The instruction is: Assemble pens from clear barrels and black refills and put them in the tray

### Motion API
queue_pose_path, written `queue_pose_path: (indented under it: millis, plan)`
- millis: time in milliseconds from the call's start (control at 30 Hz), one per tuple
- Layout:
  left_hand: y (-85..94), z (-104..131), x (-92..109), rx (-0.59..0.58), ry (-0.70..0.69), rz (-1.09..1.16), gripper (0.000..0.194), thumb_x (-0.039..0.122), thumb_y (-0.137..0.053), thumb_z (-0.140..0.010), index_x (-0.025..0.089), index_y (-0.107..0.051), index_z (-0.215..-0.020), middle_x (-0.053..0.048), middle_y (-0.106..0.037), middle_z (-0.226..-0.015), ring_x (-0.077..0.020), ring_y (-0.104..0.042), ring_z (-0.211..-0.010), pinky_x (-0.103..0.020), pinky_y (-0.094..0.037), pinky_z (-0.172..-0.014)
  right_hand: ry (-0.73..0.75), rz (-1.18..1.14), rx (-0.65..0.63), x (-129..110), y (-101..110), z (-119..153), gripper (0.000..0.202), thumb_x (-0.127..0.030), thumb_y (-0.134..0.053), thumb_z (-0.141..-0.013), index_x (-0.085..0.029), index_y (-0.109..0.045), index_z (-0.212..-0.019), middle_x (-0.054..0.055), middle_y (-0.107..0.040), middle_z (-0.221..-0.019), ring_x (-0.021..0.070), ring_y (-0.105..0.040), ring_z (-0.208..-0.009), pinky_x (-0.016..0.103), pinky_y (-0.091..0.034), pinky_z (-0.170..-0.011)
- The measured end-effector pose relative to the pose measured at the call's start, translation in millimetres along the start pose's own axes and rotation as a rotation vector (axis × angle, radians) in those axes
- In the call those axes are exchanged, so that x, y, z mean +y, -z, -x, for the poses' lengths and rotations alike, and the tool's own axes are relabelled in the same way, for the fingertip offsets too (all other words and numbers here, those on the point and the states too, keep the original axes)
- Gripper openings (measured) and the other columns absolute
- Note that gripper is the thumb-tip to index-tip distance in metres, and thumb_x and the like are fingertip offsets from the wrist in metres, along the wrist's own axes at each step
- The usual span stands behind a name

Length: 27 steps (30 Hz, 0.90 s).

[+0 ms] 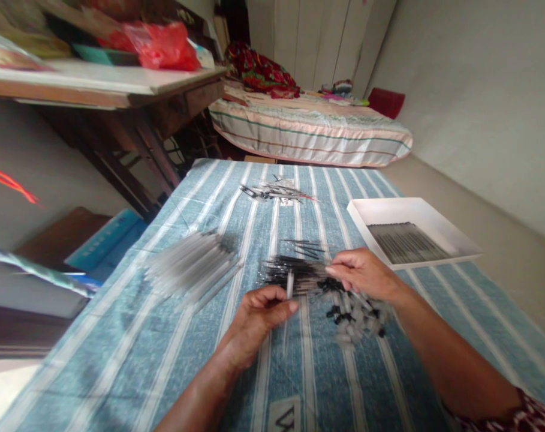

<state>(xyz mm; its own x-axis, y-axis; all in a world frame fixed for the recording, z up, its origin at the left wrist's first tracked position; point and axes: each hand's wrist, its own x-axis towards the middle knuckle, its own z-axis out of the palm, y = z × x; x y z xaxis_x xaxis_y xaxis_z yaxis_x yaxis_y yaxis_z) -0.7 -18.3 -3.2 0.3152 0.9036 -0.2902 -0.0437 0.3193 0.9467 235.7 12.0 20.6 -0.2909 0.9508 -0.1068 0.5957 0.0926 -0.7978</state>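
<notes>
Upright in the pinch of my left hand [256, 318] is a clear pen barrel [290, 285]. My right hand [366, 273] is closed at thumb and forefinger, a little to the right of the barrel; what it grips, if anything, is too small to make out. Thin dark pen refills [286, 269] lie heaped just beyond my left hand. Under and in front of my right hand spreads a pile of small black and clear pen caps [355, 324]. A bundle of clear empty-looking barrels [193, 264] lies to the left, slightly blurred.
A white open box [427, 211] at the right holds a row of dark-looking pens [400, 237]. Several loose pen parts [276, 191] lie near the far edge of the striped cloth [164, 372]. Beyond stand a bed [308, 129] and a side table [92, 81] with a red bag.
</notes>
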Motion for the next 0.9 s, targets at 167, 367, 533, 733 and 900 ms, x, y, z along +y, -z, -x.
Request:
queue_pose_path:
  millis: [167, 367, 533, 733, 900]
  plan:
    - [4.1, -3.8, -1.2, 0.060, 0.009, 0.113, 0.028, 0.034, -0.074, -0.069, 0.014, -0.057, -0.061, 0.005, -0.050, -0.051, -0.0036, -0.035, -0.042, -0.017, -0.023, -0.042, -0.007, 0.130, 0.058, 26.0, 3.9, 12.5, 0.021, -0.031, -0.055, -0.080, -0.016, -0.062, -0.067, -0.005, -0.050, -0.047, 0.0087, -0.046, -0.045, 0.019, -0.033, -0.046]
    - [1.5, -5.1, -0.1, 0.102, 0.032, 0.166, 0.026, 0.035, -0.073, -0.069, 0.013, -0.061, -0.065, 0.000, -0.062, -0.058, -0.0048, -0.045, -0.038, -0.017, -0.029, -0.039, 0.016, 0.342, 0.004, 26.8, -12.4, 20.8, 0.017, -0.023, -0.054, -0.080, -0.019, -0.066, -0.069, -0.002, -0.058, -0.057, 0.0116, -0.051, -0.054, 0.020, -0.032, -0.051]
    - [2.0, -6.8, -0.9, 0.122, 0.023, 0.233, 0.024, 0.032, -0.075, -0.067, 0.013, -0.061, -0.064, -0.001, -0.065, -0.061, -0.0059, -0.050, -0.040, -0.017, -0.033, -0.039, -0.017, 0.526, -0.038, 22.7, -18.6, 20.7, 0.015, -0.021, -0.055, -0.081, -0.021, -0.069, -0.077, 0.000, -0.066, -0.064, 0.0144, -0.060, -0.060, 0.023, -0.032, -0.056]
    - [2.0, -7.2, -1.7, 0.129, 0.011, 0.283, 0.021, 0.029, -0.075, -0.068, 0.013, -0.061, -0.066, -0.001, -0.066, -0.063, -0.0059, -0.052, -0.041, -0.017, -0.036, -0.039, 0.008, 0.787, -0.148, 12.6, -30.4, 18.5, 0.014, -0.022, -0.055, -0.084, -0.023, -0.070, -0.084, 0.005, -0.073, -0.078, 0.0214, -0.067, -0.076, 0.025, -0.037, -0.062]
    - [2.5, -7.6, -1.7, 0.140, 0.024, 0.328, 0.020, 0.026, -0.077, -0.065, 0.012, -0.063, -0.069, -0.001, -0.067, -0.064, -0.0060, -0.053, -0.042, -0.016, -0.036, -0.038, 0.041, 0.922, -0.189, 4.1, -39.0, 13.2, 0.018, -0.021, -0.052, -0.086, -0.020, -0.069, -0.084, 0.009, -0.073, -0.075, 0.0238, -0.068, -0.071, 0.027, -0.037, -0.058]
